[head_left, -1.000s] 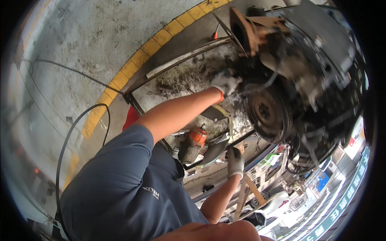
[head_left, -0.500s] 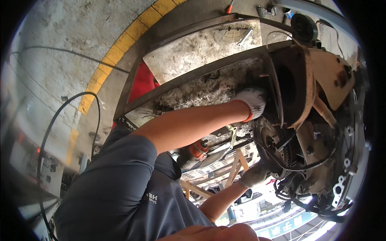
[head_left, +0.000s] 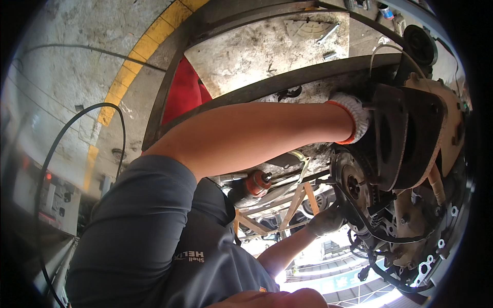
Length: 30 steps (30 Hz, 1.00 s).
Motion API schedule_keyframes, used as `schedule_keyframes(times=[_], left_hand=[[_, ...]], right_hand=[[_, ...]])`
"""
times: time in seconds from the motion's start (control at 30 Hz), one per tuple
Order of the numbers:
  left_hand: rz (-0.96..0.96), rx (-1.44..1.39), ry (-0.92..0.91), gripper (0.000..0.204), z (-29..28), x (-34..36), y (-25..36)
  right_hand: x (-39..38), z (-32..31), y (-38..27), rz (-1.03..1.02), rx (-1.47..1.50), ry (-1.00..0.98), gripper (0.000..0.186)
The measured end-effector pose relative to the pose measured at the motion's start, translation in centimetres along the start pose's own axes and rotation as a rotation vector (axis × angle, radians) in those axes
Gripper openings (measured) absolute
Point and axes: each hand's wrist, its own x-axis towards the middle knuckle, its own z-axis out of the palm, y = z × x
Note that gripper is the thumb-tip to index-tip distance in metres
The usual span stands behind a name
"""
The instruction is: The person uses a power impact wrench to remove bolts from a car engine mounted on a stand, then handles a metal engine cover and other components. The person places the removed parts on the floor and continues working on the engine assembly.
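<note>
My left hand, in a white knit glove with an orange cuff, reaches across to the near edge of a dark, curved metal housing with a large opening. Its fingers are hidden behind the glove and the housing. Below it, a round toothed disc like a flywheel sits on the engine. Lower down, my right hand, in a dirty grey glove, is against the disc's lower side near a black hose. Its fingertips are out of sight, so I cannot tell its grip.
A red and black power tool lies below my left forearm. A dirty metal-framed bench holds a wrench and small parts. Red cloth-like material shows at the frame's left. A black cable loops at the left. Wooden struts stand below.
My left hand has moved right, and its forearm sits higher in view. The dark housing also appears farther right and at a different angle. The whole view has shifted somewhat; my right hand stays near the disc.
</note>
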Motion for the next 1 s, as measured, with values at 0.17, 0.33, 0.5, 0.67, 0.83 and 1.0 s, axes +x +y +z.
schedule_keyframes(times=[0.17,0.33,0.5,0.67,0.83,1.0], left_hand=[[-0.166,-0.167,0.016,0.018,-5.9,-9.0,1.3],[-0.100,0.073,0.642,0.014,0.1,-14.5,1.0],[0.090,-0.036,0.551,0.018,-1.2,-11.6,0.6],[0.167,0.211,0.791,0.018,1.7,-6.3,0.2],[0.140,0.257,0.537,0.022,1.8,-2.9,-0.3],[0.232,0.260,0.766,0.023,3.8,-1.7,-0.9]], right_hand=[[-1.1,1.3,-3.3,0.440,0.585,0.010,0.026],[-5.1,4.6,-1.4,0.468,0.513,-0.338,0.032],[-3.2,4.9,-5.0,0.675,1.214,-0.336,0.037],[-2.4,4.4,-4.9,0.822,1.704,-0.330,0.033],[-1.9,3.8,-9.1,0.875,1.283,-0.287,0.024],[-1.7,4.1,-9.9,1.073,1.688,-0.198,0.019]])
